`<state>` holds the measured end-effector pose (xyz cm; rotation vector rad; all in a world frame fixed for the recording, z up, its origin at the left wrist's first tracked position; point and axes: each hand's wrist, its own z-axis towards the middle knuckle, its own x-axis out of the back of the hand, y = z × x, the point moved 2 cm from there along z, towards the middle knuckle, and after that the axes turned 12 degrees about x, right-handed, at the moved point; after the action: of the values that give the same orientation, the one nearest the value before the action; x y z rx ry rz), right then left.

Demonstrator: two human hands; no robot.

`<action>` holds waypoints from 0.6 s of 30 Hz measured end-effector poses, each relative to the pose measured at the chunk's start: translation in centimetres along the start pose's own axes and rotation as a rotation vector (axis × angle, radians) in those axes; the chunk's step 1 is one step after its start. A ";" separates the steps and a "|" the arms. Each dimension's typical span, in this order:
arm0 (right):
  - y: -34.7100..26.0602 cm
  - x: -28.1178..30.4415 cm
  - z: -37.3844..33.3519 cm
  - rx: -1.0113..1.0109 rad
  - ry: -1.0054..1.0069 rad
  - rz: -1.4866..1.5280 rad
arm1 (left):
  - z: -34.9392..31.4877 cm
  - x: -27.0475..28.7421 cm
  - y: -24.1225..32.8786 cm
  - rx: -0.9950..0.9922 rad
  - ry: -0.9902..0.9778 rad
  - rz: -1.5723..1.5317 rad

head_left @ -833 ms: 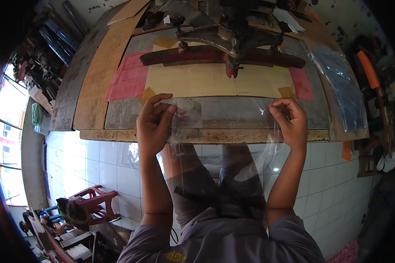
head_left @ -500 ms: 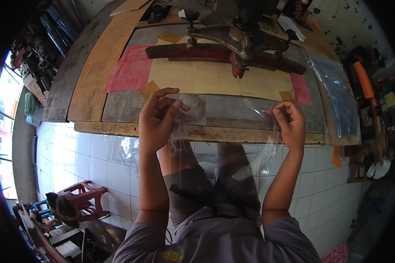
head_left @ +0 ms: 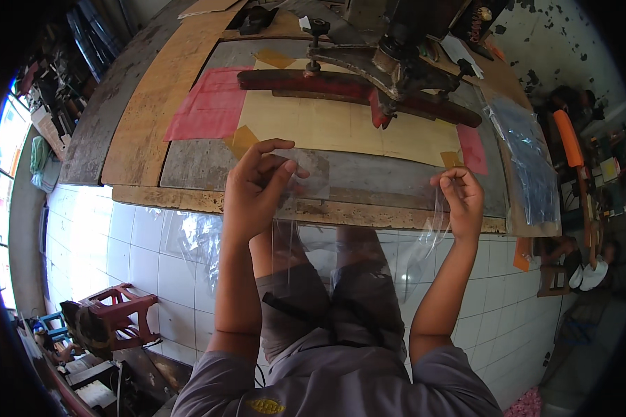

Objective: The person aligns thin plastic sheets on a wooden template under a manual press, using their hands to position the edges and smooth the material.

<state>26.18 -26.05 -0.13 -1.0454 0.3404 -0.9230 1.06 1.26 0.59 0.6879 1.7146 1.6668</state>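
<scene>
A: Floor first. White tiled floor [head_left: 104,243] fills the lower half of the frame, bright with glare at centre left. Your knees in grey shorts sit at bottom centre.

B: And lower left?

A: A red plastic stool [head_left: 118,316], with clutter around it at the frame's edge.

B: Now your hands.

A: Your left hand [head_left: 254,191], just left of centre, has thumb and fingers closed in a pinch on the upper edge of a clear plastic bag [head_left: 358,236]. Your right hand [head_left: 461,198], right of centre, is curled tight, fingertips pinching the bag's other upper corner. The bag hangs stretched between your two hands, its top over the near edge of the worktable [head_left: 146,139], the rest drooping in front of your knees. A second crumpled clear sheet [head_left: 191,236] hangs off the table edge at centre left.

B: Beyond the hands?

A: On the table, a grey board with a pale yellow sheet [head_left: 327,125] at upper centre, a pink sheet [head_left: 205,104] to its left, and another pink patch at its right end. Further up, a dark red bar [head_left: 313,82] lies across the board under a dark metal press arm [head_left: 389,59].

B: Right side?

A: A stack of clear bags [head_left: 528,160] at upper right, and an orange handle [head_left: 569,135] just beyond it.
</scene>
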 end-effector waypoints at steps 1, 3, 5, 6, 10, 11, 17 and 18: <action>-0.1 0.0 0.0 0.004 0.003 -0.010 | 0.0 -0.1 0.1 0.003 0.004 -0.002; -0.1 0.0 -0.1 0.014 0.008 -0.014 | 0.0 -0.1 0.1 0.004 0.005 0.000; 0.1 0.2 -0.2 0.023 0.014 -0.001 | 0.0 -0.1 0.0 0.002 -0.001 0.009; 0.2 0.2 -0.2 0.025 0.014 0.006 | 0.0 -0.2 0.0 0.009 0.005 0.015; 0.2 0.1 -0.2 0.027 0.003 0.027 | -0.3 -0.2 0.5 0.033 0.032 0.048; 0.2 0.1 -0.2 0.027 -0.002 0.030 | -0.3 -0.2 0.6 0.038 0.040 0.059; 0.0 0.2 -0.4 0.019 -0.002 0.049 | 0.1 0.1 -0.3 -0.007 0.086 0.137; 0.0 0.2 -0.4 0.019 0.002 0.065 | 0.1 0.1 -0.3 -0.005 0.088 0.139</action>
<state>26.06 -26.38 -0.29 -1.0106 0.3653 -0.8675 1.09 1.38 0.26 0.7559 1.7578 1.8203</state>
